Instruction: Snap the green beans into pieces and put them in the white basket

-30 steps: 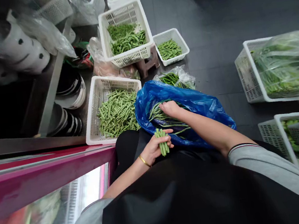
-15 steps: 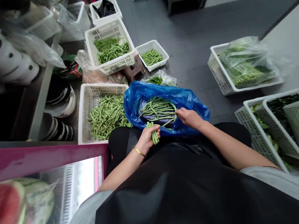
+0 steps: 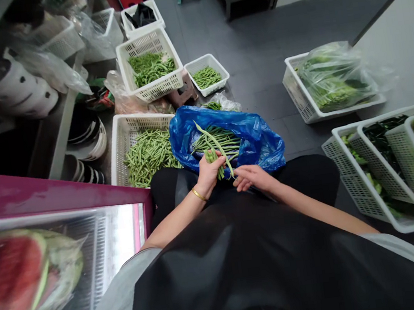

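Note:
My left hand [image 3: 206, 176] is closed around a bunch of short green bean pieces [image 3: 211, 156]. One long green bean [image 3: 213, 137] slants up out of the same grip, past the thumb. At that bean's lower end, the fingertips of my right hand [image 3: 253, 176] are pinched together. Both hands are at the near rim of a blue plastic bag [image 3: 267, 142] lying in my lap. Inside the bag, more long beans [image 3: 231, 141] lie in a loose heap; the bag's bottom is hidden.
Left of the bag, a white basket [image 3: 116, 155] holds many cut beans. Beyond it are another basket [image 3: 152, 94] of greens and a small basket [image 3: 210, 91] of beans. Vegetable crates [image 3: 353, 180] line the right side. A glass-topped case with watermelon [image 3: 13, 285] stands at near left.
A long bean has come up out of the bag and now stands in my left hand with the bunch. My right hand has moved left and nearer to me, to its lower end.

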The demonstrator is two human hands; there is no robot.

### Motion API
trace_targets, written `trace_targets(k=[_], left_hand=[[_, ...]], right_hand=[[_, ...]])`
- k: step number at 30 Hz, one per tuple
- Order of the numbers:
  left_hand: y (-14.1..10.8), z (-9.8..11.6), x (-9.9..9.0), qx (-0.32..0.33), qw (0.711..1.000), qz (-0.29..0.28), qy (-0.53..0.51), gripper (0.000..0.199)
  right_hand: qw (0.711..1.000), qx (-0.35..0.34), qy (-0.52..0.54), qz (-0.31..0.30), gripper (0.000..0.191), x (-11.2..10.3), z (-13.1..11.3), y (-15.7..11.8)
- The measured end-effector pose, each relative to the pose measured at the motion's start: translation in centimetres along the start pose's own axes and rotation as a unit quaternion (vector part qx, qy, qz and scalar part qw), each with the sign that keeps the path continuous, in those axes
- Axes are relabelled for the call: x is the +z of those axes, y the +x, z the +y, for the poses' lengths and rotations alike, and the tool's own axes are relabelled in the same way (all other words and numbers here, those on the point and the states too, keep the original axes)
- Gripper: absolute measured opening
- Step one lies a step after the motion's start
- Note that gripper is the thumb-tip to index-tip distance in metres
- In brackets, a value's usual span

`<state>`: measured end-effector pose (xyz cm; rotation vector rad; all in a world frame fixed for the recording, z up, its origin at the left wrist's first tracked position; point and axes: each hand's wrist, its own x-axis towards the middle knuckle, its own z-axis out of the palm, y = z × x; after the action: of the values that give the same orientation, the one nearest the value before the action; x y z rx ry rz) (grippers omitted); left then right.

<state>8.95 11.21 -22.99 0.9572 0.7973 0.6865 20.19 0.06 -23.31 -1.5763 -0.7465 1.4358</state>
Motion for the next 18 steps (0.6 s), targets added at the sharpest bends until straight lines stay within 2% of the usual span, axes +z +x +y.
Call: trace_targets(k=[1, 3, 6, 7, 8, 10, 11, 12, 13, 14, 15, 17, 18], left_hand=[[-0.1, -0.1, 0.1, 0.019, 1.000, 0.007, 0.007, 0.032], [-0.2, -0.2, 0.3, 0.037, 0.999, 0.015, 0.008, 0.032], [-0.2, -0.3, 0.1, 0.022, 0.999, 0.020, -0.013, 0.033], [-0.2, -0.3, -0.1, 0.011, 1.000, 0.019, -0.016, 0.033], [-0.3, -0.3, -0.2, -0.001, 1.000, 0.015, -0.016, 0.033], [-0.4, -0.2, -0.4, -0.026, 1.000, 0.000, -0.001, 0.031], [-0.5, -0.2, -0.4, -0.040, 0.999, -0.014, 0.009, 0.031], [-0.6, -0.1, -0.4, -0.052, 0.998, -0.027, 0.016, 0.030], [-0.7, 0.0, -0.3, -0.060, 0.997, -0.037, 0.019, 0.029], [-0.8, 0.1, -0.1, -0.063, 0.997, -0.040, 0.017, 0.029], [-0.9, 0.2, 0.0, -0.064, 0.997, -0.037, 0.010, 0.029], [-1.1, 0.6, 0.2, -0.059, 0.998, -0.024, -0.008, 0.028], [-1.2, 0.8, 0.1, -0.060, 0.998, -0.026, -0.013, 0.028]], right_hand=[[1.000, 0.018, 0.002, -0.018, 0.041, 0.4, 0.0, -0.1], [1.000, 0.011, -0.015, -0.017, 0.043, 0.9, 0.1, -0.1], [0.986, -0.088, -0.143, 0.014, 0.041, 1.2, 0.4, 0.1], [0.964, -0.148, -0.218, 0.021, 0.039, 1.2, 0.4, 0.1], [0.930, -0.215, -0.298, 0.023, 0.037, 1.2, 0.3, -0.1], [0.838, -0.340, -0.427, 0.018, 0.036, 1.3, -0.3, -0.9], [0.797, -0.387, -0.464, 0.013, 0.036, 1.2, -0.7, -1.3], [0.768, -0.422, -0.483, 0.010, 0.036, 1.1, -1.3, -1.9], [0.753, -0.444, -0.485, 0.017, 0.035, 0.9, -2.0, -2.3], [0.754, -0.450, -0.476, 0.042, 0.035, 0.6, -2.6, -2.7], [0.770, -0.437, -0.456, 0.085, 0.036, 0.1, -3.1, -3.0], [0.832, -0.352, -0.397, 0.165, 0.040, -1.3, -3.8, -3.1], [0.868, -0.289, -0.370, 0.163, 0.041, -2.0, -3.8, -2.9]])
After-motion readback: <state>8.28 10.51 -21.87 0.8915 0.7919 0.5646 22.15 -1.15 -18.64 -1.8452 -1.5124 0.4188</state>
